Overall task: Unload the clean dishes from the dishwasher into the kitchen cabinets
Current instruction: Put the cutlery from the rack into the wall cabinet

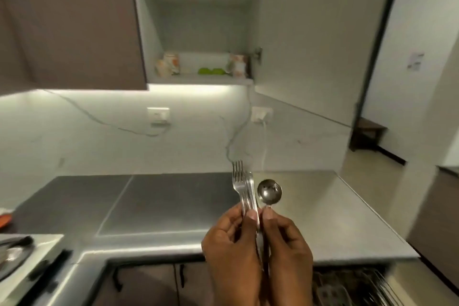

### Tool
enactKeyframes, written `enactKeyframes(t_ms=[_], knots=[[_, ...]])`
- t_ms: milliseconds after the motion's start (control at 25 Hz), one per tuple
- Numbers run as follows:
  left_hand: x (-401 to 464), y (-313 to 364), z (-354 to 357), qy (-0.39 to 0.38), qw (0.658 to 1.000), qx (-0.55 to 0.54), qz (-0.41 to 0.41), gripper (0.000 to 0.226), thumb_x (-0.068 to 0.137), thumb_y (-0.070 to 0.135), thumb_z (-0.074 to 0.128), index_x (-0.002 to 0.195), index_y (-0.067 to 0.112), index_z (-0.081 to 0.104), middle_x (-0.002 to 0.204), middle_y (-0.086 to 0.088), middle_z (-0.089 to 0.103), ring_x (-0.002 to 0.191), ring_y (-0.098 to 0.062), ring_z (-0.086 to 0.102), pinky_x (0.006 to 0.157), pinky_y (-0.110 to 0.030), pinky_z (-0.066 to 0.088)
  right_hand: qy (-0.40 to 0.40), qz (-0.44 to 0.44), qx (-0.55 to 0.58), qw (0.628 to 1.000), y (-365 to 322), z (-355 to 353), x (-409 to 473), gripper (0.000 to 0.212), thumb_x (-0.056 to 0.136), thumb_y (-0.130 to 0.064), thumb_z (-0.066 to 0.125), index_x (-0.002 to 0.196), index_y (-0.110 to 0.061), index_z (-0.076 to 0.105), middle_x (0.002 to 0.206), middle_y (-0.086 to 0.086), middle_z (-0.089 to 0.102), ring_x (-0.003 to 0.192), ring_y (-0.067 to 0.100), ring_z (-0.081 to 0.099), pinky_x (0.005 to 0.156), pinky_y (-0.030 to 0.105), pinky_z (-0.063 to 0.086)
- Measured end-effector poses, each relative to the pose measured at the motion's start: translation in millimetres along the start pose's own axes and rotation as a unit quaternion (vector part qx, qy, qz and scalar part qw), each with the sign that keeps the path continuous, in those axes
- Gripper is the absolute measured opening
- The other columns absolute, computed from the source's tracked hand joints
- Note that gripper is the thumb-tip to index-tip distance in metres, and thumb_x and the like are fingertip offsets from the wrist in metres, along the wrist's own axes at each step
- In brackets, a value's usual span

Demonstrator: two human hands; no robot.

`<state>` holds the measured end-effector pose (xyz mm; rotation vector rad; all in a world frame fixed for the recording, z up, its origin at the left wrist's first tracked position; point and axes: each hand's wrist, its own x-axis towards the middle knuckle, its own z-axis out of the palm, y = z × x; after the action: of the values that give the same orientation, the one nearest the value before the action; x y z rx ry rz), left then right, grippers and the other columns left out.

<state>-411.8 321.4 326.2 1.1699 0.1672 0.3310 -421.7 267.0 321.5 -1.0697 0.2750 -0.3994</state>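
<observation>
My left hand (pixel 231 251) grips a bundle of steel forks (pixel 242 186), tines up, above the grey countertop (pixel 173 201). Pressed against it, my right hand (pixel 288 248) pinches the handle of a small round steel spoon (pixel 269 192), bowl up. The open dishwasher rack (pixel 352 285) shows at the bottom right below the counter edge. Straight ahead an upper cabinet (pixel 198 32) stands open, its door (pixel 310 32) swung to the right. Its lower shelf holds patterned mugs (pixel 169 64) at both ends and a green item (pixel 211 71) in the middle.
A closed brown wall cabinet (pixel 69 22) hangs at the left. Two wall sockets (pixel 158 115) sit on the marble backsplash, one with a white cable. A hob with dark utensils (pixel 22 253) lies at the bottom left. A doorway (pixel 397 107) opens at the right.
</observation>
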Motion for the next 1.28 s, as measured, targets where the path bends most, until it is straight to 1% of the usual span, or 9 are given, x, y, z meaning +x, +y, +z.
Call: enactKeyframes(t_ms=[80,160,320,520,640,760,1000,1120,1280], knots=[[45,28,-31,0.029,0.999,-0.003,0.034,0.024,0.086,0.005,0.077,0.084,0.028,0.082,0.08,-0.002,0.079,0.08,-0.019,0.078,0.082,-0.043,0.061,-0.025,-0.029,-0.02,0.999,10,62,4,0.007,0.083,-0.005,0.075,0.089,-0.003,0.078,0.08,0.01,0.078,0.078,0.024,0.075,0.057,0.017,0.056],[87,56,-56,0.039,0.997,0.01,0.065,0.031,0.085,0.01,0.079,0.077,0.039,0.081,0.075,-0.003,0.078,0.073,-0.021,0.077,0.079,-0.048,0.061,-0.053,-0.05,-0.021,0.997,21,119,9,0.004,0.083,-0.002,0.075,0.085,-0.001,0.078,0.073,0.016,0.076,0.075,0.034,0.074,0.058,0.027,0.059],[157,107,-79,0.03,0.993,0.026,0.111,0.02,0.085,0.014,0.08,0.081,0.034,0.08,0.071,0.001,0.077,0.067,-0.016,0.074,0.067,-0.031,0.057,-0.104,-0.048,-0.025,0.993,27,205,35,0.01,0.089,-0.016,0.073,0.082,-0.012,0.08,0.077,0.018,0.076,0.076,0.04,0.074,0.075,0.052,0.06],[249,143,-50,-0.003,0.991,0.023,0.128,0.019,0.084,0.011,0.079,0.079,0.029,0.078,0.075,0.011,0.077,0.068,-0.007,0.073,0.071,-0.028,0.057,-0.135,-0.042,-0.023,0.99,8,273,106,0.022,0.097,-0.022,0.062,0.087,-0.022,0.081,0.087,0.018,0.075,0.074,0.029,0.063,0.067,0.04,0.045],[304,148,-18,-0.048,0.994,0.022,0.098,0.012,0.086,0.013,0.077,0.087,0.025,0.079,0.08,0.006,0.078,0.072,-0.011,0.073,0.071,-0.031,0.056,-0.15,-0.055,-0.028,0.987,-8,297,164,0.022,0.098,-0.02,0.06,0.093,-0.015,0.081,0.095,0.023,0.075,0.081,0.038,0.072,0.073,0.052,0.055],[369,152,22,-0.071,0.996,0.007,0.057,0.008,0.085,0.012,0.078,0.088,0.02,0.08,0.082,0.002,0.079,0.082,-0.016,0.076,0.077,-0.037,0.061,-0.183,-0.046,-0.011,0.982,-20,313,239,0.02,0.098,-0.022,0.062,0.092,-0.012,0.079,0.084,0.01,0.076,0.072,0.02,0.072,0.071,0.037,0.056],[492,181,101,-0.046,0.998,0.013,0.052,0.007,0.083,0.006,0.075,0.088,0.011,0.076,0.064,-0.002,0.073,0.045,-0.009,0.064,0.041,-0.017,0.046,-0.198,-0.091,-0.042,0.975,-50,380,385,0.019,0.081,-0.018,0.07,0.064,-0.013,0.074,0.07,0.017,0.063,0.063,0.026,0.055,0.061,0.035,0.046],[564,188,130,-0.01,0.998,0.051,0.045,0.014,0.08,0.008,0.077,0.094,0.006,0.074,0.063,-0.004,0.068,0.033,-0.004,0.049,0.036,-0.014,0.036,-0.198,-0.108,-0.108,0.968,-57,417,459,0.019,0.081,-0.012,0.068,0.063,-0.01,0.073,0.062,0.016,0.06,0.054,0.023,0.052,0.051,0.03,0.044],[629,186,140,-0.011,0.993,0.116,0.009,0.008,0.083,0.003,0.077,0.084,0.005,0.069,0.067,-0.008,0.066,0.035,-0.005,0.051,0.037,-0.015,0.045,-0.167,-0.158,-0.233,0.945,-50,455,520,0.015,0.075,-0.009,0.071,0.06,-0.01,0.071,0.06,0.011,0.063,0.058,0.026,0.058,0.055,0.029,0.048]])
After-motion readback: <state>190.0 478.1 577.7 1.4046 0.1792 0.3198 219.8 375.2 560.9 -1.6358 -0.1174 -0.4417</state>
